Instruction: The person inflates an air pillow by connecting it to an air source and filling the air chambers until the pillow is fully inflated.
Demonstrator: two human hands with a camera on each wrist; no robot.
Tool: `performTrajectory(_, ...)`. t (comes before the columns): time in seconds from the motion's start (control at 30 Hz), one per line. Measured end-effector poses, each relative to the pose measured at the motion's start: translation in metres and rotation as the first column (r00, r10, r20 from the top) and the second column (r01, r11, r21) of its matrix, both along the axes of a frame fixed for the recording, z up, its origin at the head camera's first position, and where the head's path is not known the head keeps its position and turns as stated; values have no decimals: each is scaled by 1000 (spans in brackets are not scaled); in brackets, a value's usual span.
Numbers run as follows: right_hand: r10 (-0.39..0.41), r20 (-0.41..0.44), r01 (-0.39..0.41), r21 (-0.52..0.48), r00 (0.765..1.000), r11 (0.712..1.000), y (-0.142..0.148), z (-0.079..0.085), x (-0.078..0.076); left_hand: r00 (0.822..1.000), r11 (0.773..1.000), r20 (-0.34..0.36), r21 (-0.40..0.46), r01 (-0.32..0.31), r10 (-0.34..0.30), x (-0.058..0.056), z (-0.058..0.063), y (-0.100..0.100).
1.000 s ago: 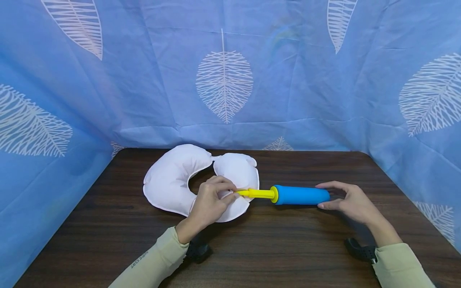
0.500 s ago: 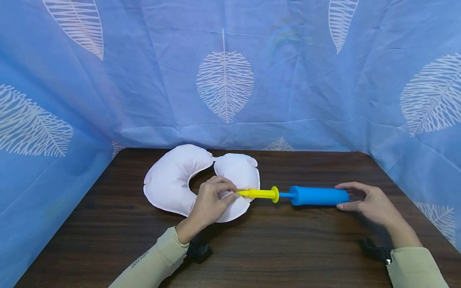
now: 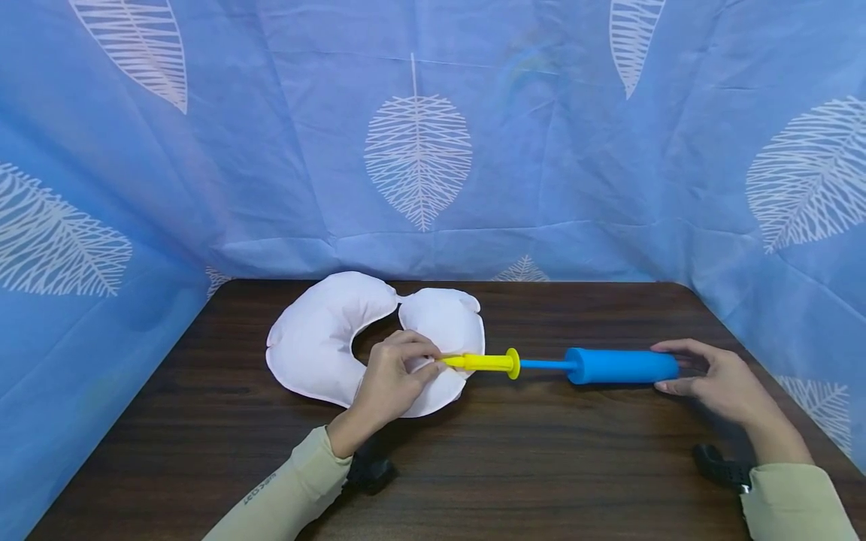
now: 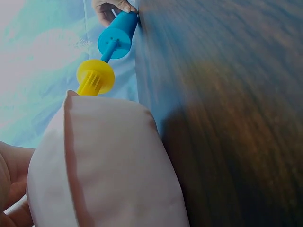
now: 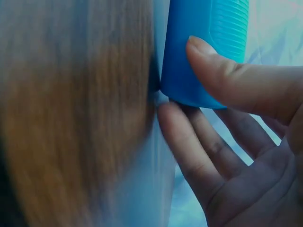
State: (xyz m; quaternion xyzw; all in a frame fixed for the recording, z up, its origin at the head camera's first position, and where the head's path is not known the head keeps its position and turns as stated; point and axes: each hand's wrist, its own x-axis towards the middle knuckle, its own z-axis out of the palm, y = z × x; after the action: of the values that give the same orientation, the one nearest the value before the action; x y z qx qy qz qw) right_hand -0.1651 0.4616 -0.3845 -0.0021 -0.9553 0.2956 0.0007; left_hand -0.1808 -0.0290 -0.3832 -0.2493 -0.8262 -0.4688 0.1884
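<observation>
A white U-shaped inflatable neck pillow (image 3: 311, 338) lies puffed up on the table. My left hand (image 3: 392, 376) rests over its right arm and pinches the nozzle tip of a hand pump (image 3: 621, 367) at the pillow; the fingers hide the joint there. The pump's yellow end (image 3: 490, 363) points left, and a thin blue rod (image 3: 544, 364) shows between it and the blue barrel. At the barrel's far right end, my right hand (image 3: 727, 387) grips it between thumb and fingers. In the right wrist view, the thumb lies along the barrel (image 5: 189, 61), other fingers below its end.
The dark wood-grain table (image 3: 528, 466) runs under everything. Blue cloth (image 3: 304, 150) with white leaf prints hangs behind the table and along both sides. Black straps (image 3: 724, 469) circle the wrists beside the light sleeves.
My right hand has drawn the blue barrel to the right, baring more and more of the thin rod. The left hand, the yellow end and the pillow stay nearly in place.
</observation>
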Motion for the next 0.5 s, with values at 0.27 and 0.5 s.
performTrajectory(0.27, 10, 20, -9, -45, 1000, 999, -13, -2, -4, 1000, 1000, 17, 9, 3, -3, 0, 1, -1)
performTrajectory(0.5, 83, 11, -82, -85, 996, 993, -34, -3, -7, 1000, 1000, 22, 2, -1, 0, 0, 1, 1)
